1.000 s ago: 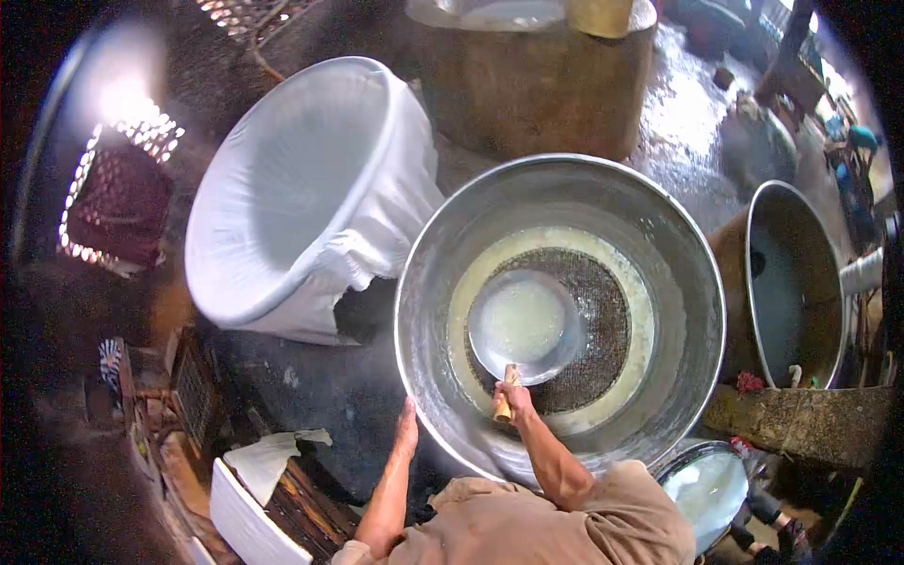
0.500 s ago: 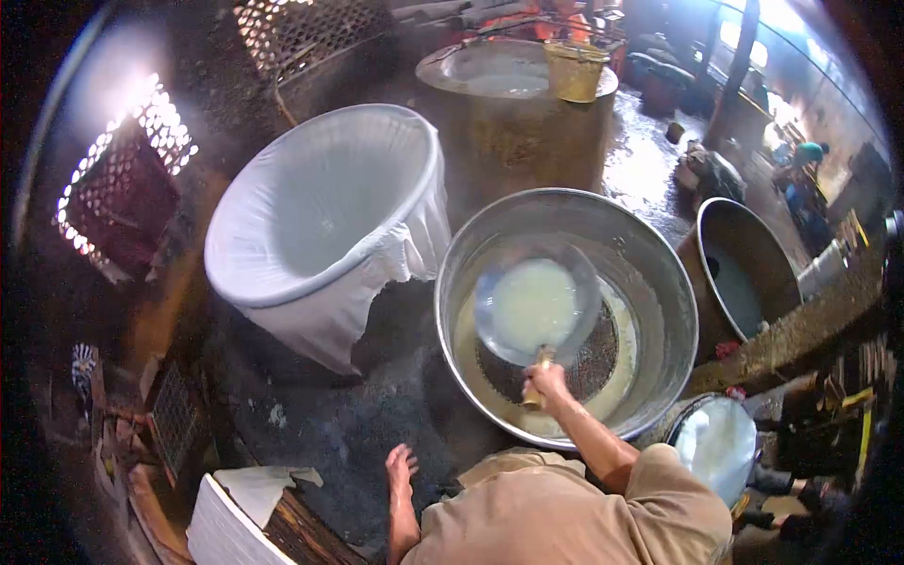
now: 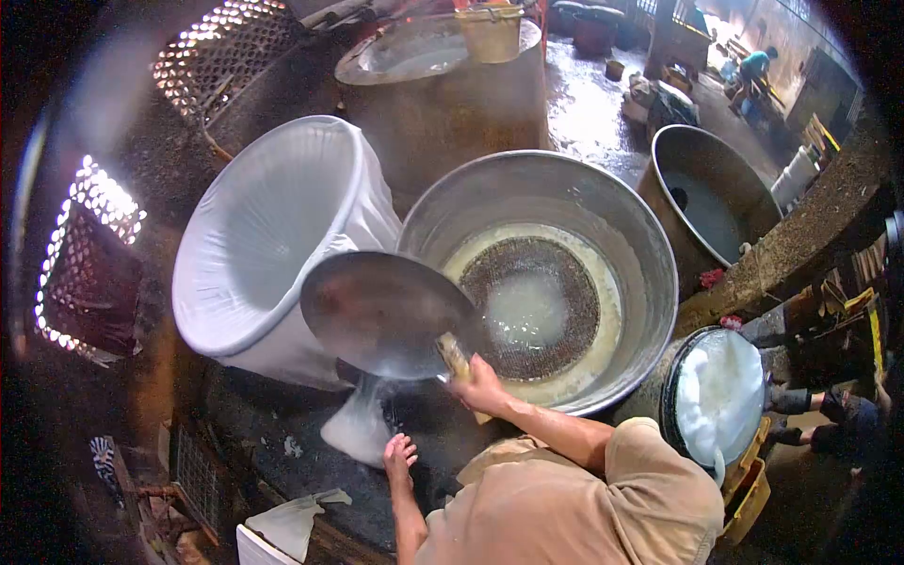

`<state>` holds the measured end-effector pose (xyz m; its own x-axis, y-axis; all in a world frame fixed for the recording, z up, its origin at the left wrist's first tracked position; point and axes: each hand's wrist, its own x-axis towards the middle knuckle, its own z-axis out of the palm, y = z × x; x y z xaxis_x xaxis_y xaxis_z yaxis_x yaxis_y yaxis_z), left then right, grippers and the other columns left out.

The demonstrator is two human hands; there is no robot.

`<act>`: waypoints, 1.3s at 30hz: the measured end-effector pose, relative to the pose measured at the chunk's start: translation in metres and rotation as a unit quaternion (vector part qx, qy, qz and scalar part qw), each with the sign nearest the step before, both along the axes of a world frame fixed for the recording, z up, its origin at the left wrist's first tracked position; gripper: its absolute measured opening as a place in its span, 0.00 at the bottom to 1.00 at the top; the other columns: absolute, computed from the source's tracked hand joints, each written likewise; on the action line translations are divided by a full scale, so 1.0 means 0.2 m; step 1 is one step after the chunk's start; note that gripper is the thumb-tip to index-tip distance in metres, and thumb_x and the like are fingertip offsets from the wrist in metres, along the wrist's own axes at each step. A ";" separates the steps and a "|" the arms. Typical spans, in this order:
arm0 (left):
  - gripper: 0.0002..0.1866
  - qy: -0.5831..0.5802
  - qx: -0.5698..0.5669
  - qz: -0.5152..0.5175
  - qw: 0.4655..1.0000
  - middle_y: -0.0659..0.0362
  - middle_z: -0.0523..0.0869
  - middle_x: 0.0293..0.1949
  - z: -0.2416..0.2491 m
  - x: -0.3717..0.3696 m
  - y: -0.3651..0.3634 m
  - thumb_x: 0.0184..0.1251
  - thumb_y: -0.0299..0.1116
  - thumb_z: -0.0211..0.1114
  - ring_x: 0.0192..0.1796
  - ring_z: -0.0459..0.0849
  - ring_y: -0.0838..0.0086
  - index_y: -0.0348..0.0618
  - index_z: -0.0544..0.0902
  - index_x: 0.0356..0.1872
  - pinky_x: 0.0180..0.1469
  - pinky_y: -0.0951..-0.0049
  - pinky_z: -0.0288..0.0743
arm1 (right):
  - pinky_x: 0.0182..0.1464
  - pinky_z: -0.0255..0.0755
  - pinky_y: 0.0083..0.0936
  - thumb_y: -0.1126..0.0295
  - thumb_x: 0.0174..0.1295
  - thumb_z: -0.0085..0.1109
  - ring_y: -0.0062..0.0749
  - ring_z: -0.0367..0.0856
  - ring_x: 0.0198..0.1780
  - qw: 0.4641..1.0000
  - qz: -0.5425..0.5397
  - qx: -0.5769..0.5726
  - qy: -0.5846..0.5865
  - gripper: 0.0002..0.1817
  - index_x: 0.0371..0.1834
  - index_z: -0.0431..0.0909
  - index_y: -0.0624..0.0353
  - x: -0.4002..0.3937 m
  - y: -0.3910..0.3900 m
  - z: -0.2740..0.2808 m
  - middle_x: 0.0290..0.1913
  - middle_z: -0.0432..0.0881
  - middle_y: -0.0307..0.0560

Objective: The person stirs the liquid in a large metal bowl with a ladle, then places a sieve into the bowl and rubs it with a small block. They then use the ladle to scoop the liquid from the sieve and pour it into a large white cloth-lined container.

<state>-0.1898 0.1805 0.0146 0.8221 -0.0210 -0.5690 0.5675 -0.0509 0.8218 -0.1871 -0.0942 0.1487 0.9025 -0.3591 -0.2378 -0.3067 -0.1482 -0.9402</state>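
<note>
My right hand is wrapped round the short handle of a wide, shallow metal ladle. The ladle is tilted between the cloth-lined tub and the large metal vat. Whitish liquid falls below the ladle onto the dark floor. Close to that liquid, my left hand has its fingers apart and holds nothing. Inside the vat, a round perforated plate has pale liquid pooled at its middle.
A big round cauldron with a yellow bucket on its rim stands behind. To the right are another deep vat and a lidded drum. A person bends over far back right; another person's legs show at right.
The ladle has come out of the vat, swung left and tipped, and its liquid is now falling to the floor. The view has shifted. My left hand stays low with its fingers apart.
</note>
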 end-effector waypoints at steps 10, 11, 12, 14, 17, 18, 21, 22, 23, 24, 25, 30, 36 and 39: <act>0.14 0.072 0.037 -0.010 0.997 0.63 0.78 0.38 0.03 0.16 -0.35 0.62 0.34 0.51 0.33 0.76 0.79 0.40 0.72 0.47 0.31 0.79 0.69 | 0.13 0.62 0.22 0.72 0.48 0.60 0.22 0.67 0.13 0.951 -0.147 0.210 0.173 0.09 0.27 0.69 0.61 0.08 -0.74 -0.75 0.14 0.68 0.38; 0.14 0.078 0.044 -0.008 0.996 0.63 0.78 0.38 0.05 0.18 -0.39 0.62 0.34 0.51 0.33 0.76 0.79 0.40 0.72 0.47 0.31 0.79 0.69 | 0.13 0.62 0.25 0.74 0.48 0.58 0.25 0.68 0.13 0.931 -0.160 0.268 0.188 0.07 0.27 0.69 0.61 0.03 -0.84 -0.83 0.14 0.68 0.39; 0.14 0.064 0.070 -0.016 0.995 0.61 0.78 0.37 0.09 0.20 -0.45 0.62 0.35 0.50 0.33 0.77 0.78 0.41 0.72 0.47 0.32 0.77 0.71 | 0.12 0.62 0.27 0.76 0.47 0.55 0.27 0.68 0.12 0.945 -0.181 0.189 0.197 0.05 0.25 0.69 0.61 -0.01 -0.93 -1.17 0.13 0.68 0.39; 0.14 0.057 0.104 -0.023 0.993 0.60 0.77 0.37 0.11 0.26 -0.54 0.63 0.36 0.49 0.33 0.77 0.77 0.41 0.72 0.47 0.32 0.76 0.73 | 0.14 0.63 0.28 0.76 0.46 0.55 0.30 0.70 0.14 0.928 -0.209 0.032 0.308 0.05 0.26 0.70 0.61 -0.01 -1.18 -1.48 0.14 0.69 0.43; 0.15 0.026 0.100 -0.065 0.992 0.59 0.77 0.38 0.07 0.30 -0.63 0.63 0.37 0.50 0.37 0.77 0.74 0.41 0.72 0.47 0.39 0.74 0.71 | 0.33 0.73 0.37 0.73 0.45 0.55 0.45 0.79 0.32 0.906 -0.244 -0.082 0.337 0.13 0.35 0.70 0.64 0.01 -1.59 -1.53 0.29 0.78 0.54; 0.18 0.021 0.144 -0.069 0.987 0.58 0.77 0.40 0.06 0.30 -0.67 0.64 0.39 0.50 0.41 0.75 0.72 0.36 0.71 0.47 0.44 0.73 0.68 | 0.38 0.73 0.38 0.67 0.40 0.61 0.49 0.78 0.38 0.897 -0.240 -0.169 0.330 0.20 0.37 0.69 0.64 0.02 -1.70 -1.50 0.35 0.79 0.55; 0.20 -0.007 0.253 -0.130 0.959 0.56 0.76 0.41 0.08 0.35 -0.76 0.64 0.40 0.51 0.44 0.72 0.70 0.30 0.70 0.46 0.49 0.71 0.64 | 0.46 0.70 0.42 0.67 0.46 0.57 0.56 0.75 0.42 0.863 -0.168 -0.259 0.399 0.24 0.45 0.62 0.65 0.10 -1.95 -1.39 0.42 0.75 0.64; 0.19 0.028 0.264 -0.146 0.953 0.56 0.76 0.40 0.13 0.37 -0.78 0.64 0.40 0.51 0.43 0.71 0.71 0.31 0.70 0.45 0.48 0.71 0.64 | 0.45 0.70 0.43 0.68 0.46 0.57 0.55 0.76 0.42 0.861 -0.168 -0.261 0.403 0.24 0.46 0.62 0.65 0.10 -1.99 -1.40 0.42 0.75 0.63; 0.18 0.062 0.274 -0.162 0.946 0.56 0.76 0.39 0.15 0.38 -0.80 0.64 0.40 0.51 0.42 0.71 0.72 0.33 0.71 0.44 0.47 0.72 0.63 | 0.44 0.71 0.43 0.68 0.46 0.58 0.54 0.76 0.42 0.859 -0.168 -0.263 0.406 0.25 0.47 0.62 0.66 0.10 -2.01 -1.42 0.42 0.75 0.63; 0.16 0.030 0.236 -0.149 0.960 0.56 0.76 0.38 0.14 0.37 -0.80 0.64 0.39 0.52 0.40 0.70 0.74 0.35 0.72 0.42 0.45 0.72 0.64 | 0.44 0.71 0.43 0.68 0.46 0.58 0.54 0.76 0.42 0.859 -0.164 -0.261 0.409 0.25 0.47 0.62 0.66 0.08 -2.02 -1.49 0.42 0.75 0.63; 0.16 0.034 0.239 -0.148 0.959 0.56 0.76 0.38 0.15 0.38 -0.81 0.64 0.39 0.52 0.40 0.70 0.74 0.35 0.72 0.42 0.45 0.72 0.64 | 0.44 0.71 0.43 0.63 0.48 0.58 0.53 0.76 0.43 0.850 -0.152 -0.251 0.437 0.26 0.49 0.63 0.64 0.07 -2.00 -1.55 0.42 0.75 0.61; 0.15 -0.009 0.247 -0.141 0.959 0.59 0.75 0.35 0.15 0.37 -0.83 0.64 0.40 0.51 0.38 0.70 0.75 0.36 0.72 0.41 0.44 0.73 0.64 | 0.32 0.67 0.38 0.47 0.52 0.47 0.42 0.73 0.29 0.890 -0.169 0.310 0.288 0.24 0.37 0.75 0.58 -0.31 -1.59 -2.05 0.29 0.77 0.48; 0.16 -0.011 0.256 -0.129 0.958 0.58 0.76 0.32 0.20 0.37 -0.87 0.64 0.41 0.52 0.37 0.71 0.72 0.35 0.73 0.40 0.43 0.73 0.65 | 0.23 0.68 0.24 0.71 0.52 0.55 0.25 0.72 0.21 0.801 -0.047 0.489 0.341 0.04 0.24 0.74 0.59 -0.08 -0.84 -1.75 0.22 0.75 0.41; 0.16 -0.060 0.250 -0.128 0.958 0.57 0.75 0.29 0.15 0.34 -0.82 0.63 0.41 0.52 0.34 0.70 0.72 0.35 0.73 0.38 0.42 0.72 0.65 | 0.15 0.63 0.21 0.73 0.52 0.54 0.23 0.67 0.14 0.773 -0.160 0.509 0.344 0.07 0.21 0.67 0.58 0.14 -0.53 -1.53 0.15 0.67 0.37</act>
<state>-0.1210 0.0161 0.0451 0.8861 0.0196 -0.4630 0.3870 -0.5809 0.7161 -0.1594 -0.2003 -0.1573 0.3402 0.1503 -0.9283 -0.6533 0.7478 -0.1183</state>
